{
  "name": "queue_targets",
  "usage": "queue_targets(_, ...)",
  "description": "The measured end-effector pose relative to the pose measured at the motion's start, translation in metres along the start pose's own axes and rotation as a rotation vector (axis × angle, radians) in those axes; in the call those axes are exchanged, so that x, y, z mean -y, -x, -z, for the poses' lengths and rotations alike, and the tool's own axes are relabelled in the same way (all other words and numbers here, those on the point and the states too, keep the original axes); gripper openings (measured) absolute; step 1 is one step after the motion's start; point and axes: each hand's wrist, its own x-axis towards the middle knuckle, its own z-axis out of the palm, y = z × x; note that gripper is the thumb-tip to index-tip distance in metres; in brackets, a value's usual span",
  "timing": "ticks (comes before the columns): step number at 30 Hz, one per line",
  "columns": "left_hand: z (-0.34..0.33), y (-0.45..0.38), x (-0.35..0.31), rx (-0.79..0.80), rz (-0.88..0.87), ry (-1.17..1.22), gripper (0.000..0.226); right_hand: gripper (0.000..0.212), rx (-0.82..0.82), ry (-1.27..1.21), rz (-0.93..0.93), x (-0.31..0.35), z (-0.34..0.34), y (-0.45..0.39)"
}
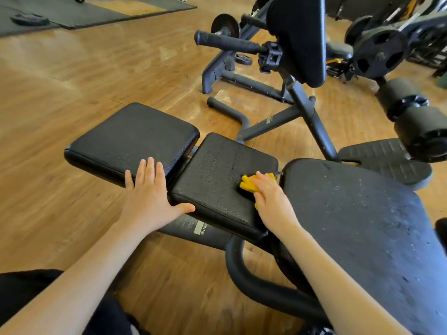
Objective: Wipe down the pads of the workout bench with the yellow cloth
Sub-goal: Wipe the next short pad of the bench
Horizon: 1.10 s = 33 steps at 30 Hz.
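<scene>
- Step in hand: you are wiping the middle black textured vinyl pad point(225, 175) of the workout bench, working near its right edge.
- Your right hand point(271, 199) is pressing the bunched yellow cloth point(249, 183) flat against that pad; the fingers are lying over the cloth and curling slightly round it, so you are holding it under the palm rather than pinching it.
- Your left hand point(150, 197) is lying open, fingers straight and spread, bracing across the near corner of the left square black pad point(130, 139) with the thumb touching the middle pad's near edge. It is holding nothing.
- The cloth is sitting on the middle pad, just beside the gap before the large right black pad point(358, 213).
- Cloth appearance: bright yellow, crumpled into folds, mostly hidden under your hand; wetness cannot be judged.
- Pad surfaces: the middle and right pads are showing pale specks and a dull film; the left one is looking smoother and cleaner.
- Next move, as I judge it: you are needing to sweep the rest of the middle pad, then cross the gap to the speckled right pad, keeping pressure even.
</scene>
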Motion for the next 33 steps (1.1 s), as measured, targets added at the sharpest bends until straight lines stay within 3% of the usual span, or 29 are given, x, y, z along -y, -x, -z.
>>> queue_targets(7, 0.004, 0.001, -0.001, 0.031, -0.005, -0.02, 0.13, 0.044, 0.056, 0.09, 0.117, 0.016, -0.008, 0.059)
queue_targets(20, 0.016, 0.002, 0.008, 0.097, -0.092, -0.011, 0.114, 0.047, 0.14, 0.138, 0.103, 0.054, -0.016, -0.047)
queue_targets(25, 0.013, 0.003, 0.02, 0.077, -0.035, 0.011, 0.121, 0.044, 0.125, 0.124, 0.343, 0.096, -0.037, -0.02)
queue_targets(29, 0.004, 0.004, 0.027, 0.037, -0.049, -0.03, 0.112, 0.041, 0.063, 0.206, 0.549, 0.086, -0.048, 0.022)
queue_targets(31, 0.003, 0.004, 0.029, 0.024, -0.055, -0.022, 0.108, 0.033, -0.008, 0.294, 0.594, 0.075, -0.054, 0.03)
queue_targets(33, 0.004, 0.004, 0.028, 0.025, -0.06, -0.025, 0.108, 0.038, -0.077, 0.327, 0.563, 0.075, -0.058, 0.03)
